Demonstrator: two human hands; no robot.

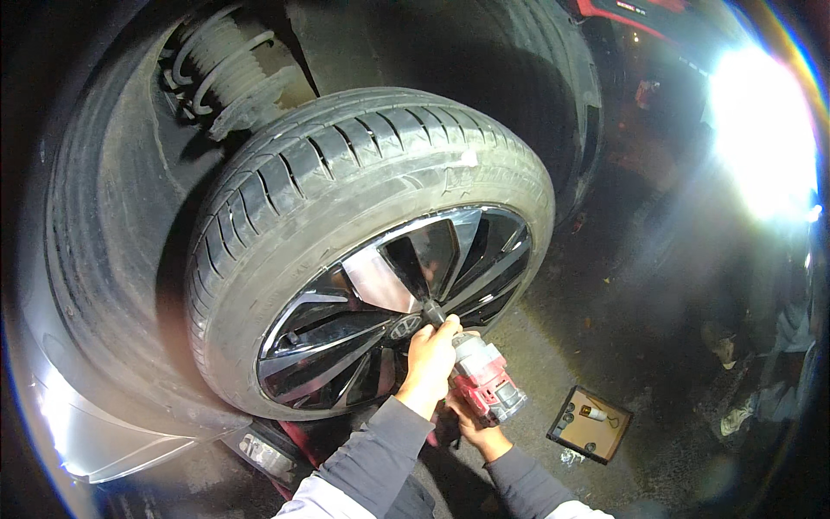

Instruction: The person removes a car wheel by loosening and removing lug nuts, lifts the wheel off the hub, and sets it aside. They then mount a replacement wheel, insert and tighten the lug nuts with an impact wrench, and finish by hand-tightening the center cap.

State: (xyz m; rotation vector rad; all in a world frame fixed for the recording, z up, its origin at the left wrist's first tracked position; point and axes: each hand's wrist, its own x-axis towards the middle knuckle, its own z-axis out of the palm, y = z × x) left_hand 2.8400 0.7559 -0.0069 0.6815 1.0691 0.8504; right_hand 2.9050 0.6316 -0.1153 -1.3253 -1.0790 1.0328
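A car wheel with a black tyre (346, 190) and a black-and-silver alloy rim (346, 333) fills the middle of the view. My left hand (428, 363) is closed around the nose of a red-and-grey impact wrench (488, 376). Below the tool's body, my right hand (477, 431) wraps its grip, and the fingers are partly hidden. A dark socket (434, 311) on the wrench points into the rim beside the centre cap (405, 326). The socket's tip is inside the rim, so what it sits on is hidden.
Behind the tyre, a coil spring (220, 65) shows in the wheel arch (108, 199). Silver bodywork (130, 441) curves at lower left. On the dark floor to the right lies a shallow tray (566, 413) with small parts. A bright lamp (761, 130) glares at upper right.
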